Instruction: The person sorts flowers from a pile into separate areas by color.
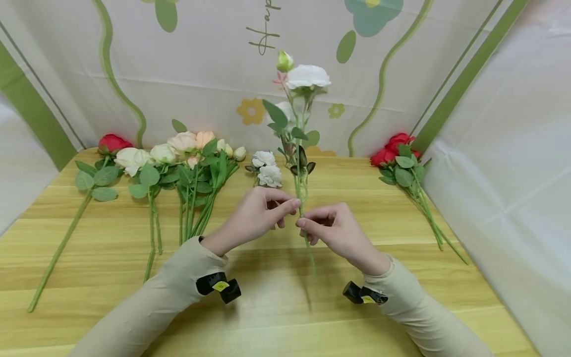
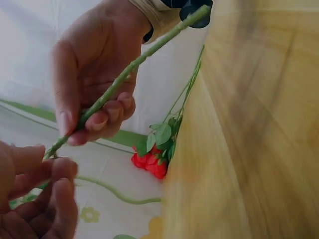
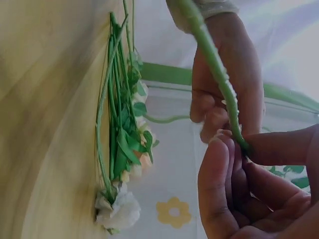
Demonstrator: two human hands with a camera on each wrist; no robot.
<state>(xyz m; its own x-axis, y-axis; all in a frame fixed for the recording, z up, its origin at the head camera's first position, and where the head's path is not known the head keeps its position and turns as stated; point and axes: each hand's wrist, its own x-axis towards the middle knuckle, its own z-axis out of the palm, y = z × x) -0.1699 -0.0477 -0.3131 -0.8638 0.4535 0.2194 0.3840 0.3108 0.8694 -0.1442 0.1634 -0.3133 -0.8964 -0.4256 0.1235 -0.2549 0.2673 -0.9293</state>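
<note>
Both hands are at one artificial white flower (image 1: 308, 77), held upright above the table with a green bud (image 1: 284, 61) and leaves along its stem. My left hand (image 1: 256, 213) pinches the green stem between thumb and fingers, just under the lowest leaves. Right below it, my right hand (image 1: 341, 233) pinches the same stem with its thumb and curled fingers. The bare lower stem (image 2: 134, 64) runs past the right hand in the left wrist view. In the right wrist view, the right hand's fingertips (image 3: 227, 144) meet at the stem.
On the wooden table (image 1: 276, 317), another white flower (image 1: 269, 176) lies behind the left hand. To the left lie cream and peach roses (image 1: 183, 144) and one red rose (image 1: 113, 143). Several red roses (image 1: 394, 151) lie at the right. A printed cloth (image 1: 200, 74) hangs behind.
</note>
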